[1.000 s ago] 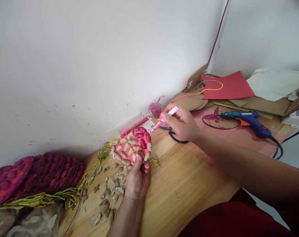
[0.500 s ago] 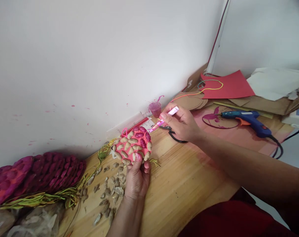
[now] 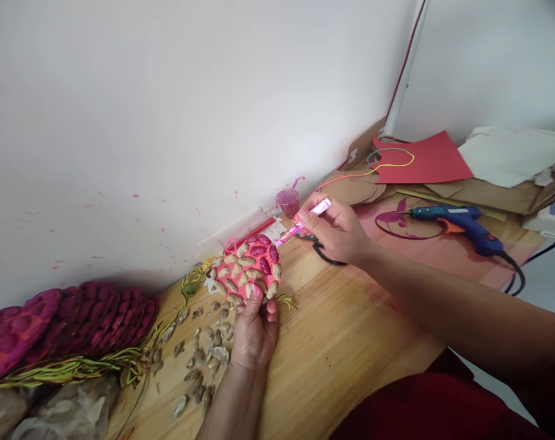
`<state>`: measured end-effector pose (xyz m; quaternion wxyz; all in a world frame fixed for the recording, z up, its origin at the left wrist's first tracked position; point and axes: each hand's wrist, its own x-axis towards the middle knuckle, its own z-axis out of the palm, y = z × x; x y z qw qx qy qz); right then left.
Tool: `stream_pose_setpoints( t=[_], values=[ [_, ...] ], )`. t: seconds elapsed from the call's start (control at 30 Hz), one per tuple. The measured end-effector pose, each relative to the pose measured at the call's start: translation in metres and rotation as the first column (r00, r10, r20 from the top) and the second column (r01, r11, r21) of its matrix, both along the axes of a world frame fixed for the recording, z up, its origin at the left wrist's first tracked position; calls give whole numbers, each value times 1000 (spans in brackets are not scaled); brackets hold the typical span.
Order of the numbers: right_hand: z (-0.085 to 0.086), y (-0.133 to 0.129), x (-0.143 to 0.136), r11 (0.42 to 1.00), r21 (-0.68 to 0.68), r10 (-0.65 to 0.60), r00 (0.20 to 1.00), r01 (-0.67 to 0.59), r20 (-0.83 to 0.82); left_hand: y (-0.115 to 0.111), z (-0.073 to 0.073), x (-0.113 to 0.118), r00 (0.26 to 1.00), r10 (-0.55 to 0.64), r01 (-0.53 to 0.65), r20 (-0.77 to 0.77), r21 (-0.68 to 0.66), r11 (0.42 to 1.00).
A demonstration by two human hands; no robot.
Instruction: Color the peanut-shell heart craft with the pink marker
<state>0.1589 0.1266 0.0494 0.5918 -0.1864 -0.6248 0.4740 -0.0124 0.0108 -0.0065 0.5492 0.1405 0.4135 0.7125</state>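
Note:
My left hand (image 3: 255, 327) grips the lower edge of a round red disc covered with peanut shells (image 3: 245, 272), thumb on its face. Several shells at its upper right are painted magenta; the others are bare tan. A pink cord loop sticks out at the top left of the disc. Between the fingertips of my right hand (image 3: 335, 226) is a paintbrush (image 3: 307, 220) with a white, pink-smeared handle. Its tip is at the disc's upper right edge; whether it touches a shell I cannot tell. Behind the right hand stands a clear cup of magenta paint (image 3: 287, 201).
Magenta-painted discs (image 3: 89, 321) with yellow-green cords lean in a row at the left. Loose peanut shells (image 3: 208, 354) lie on the wooden table (image 3: 323, 366). A blue glue gun (image 3: 461, 223), red paper (image 3: 424, 159) and cardboard pieces (image 3: 351, 186) are at the right.
The paintbrush and my right hand have shifted very slightly left, bringing the tip closer to the disc's upper right edge. My left hand and the disc have barely moved.

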Motion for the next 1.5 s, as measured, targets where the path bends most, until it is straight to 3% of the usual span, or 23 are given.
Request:
stream_pose_setpoints(
  t=[0.37,0.57,0.83,1.03,1.5],
  values=[
    [0,0,0,1000,-2,-5,1000,5,6,0,4,2,999,8,-8,34,6,1000],
    [1,0,0,998,61,-28,998,25,52,0,1,1,999,6,-6,34,0,1000],
    [-1,0,0,1000,-15,0,999,1,41,1,2,1,999,8,-8,46,-5,1000],
    [1,1,1,992,34,-127,986,124,110,2,0,1,999,20,-20,27,-12,1000],
    [-7,3,-1,983,70,-178,979,172,98,5,3,5,995,52,-53,86,16,998]
  ],
)
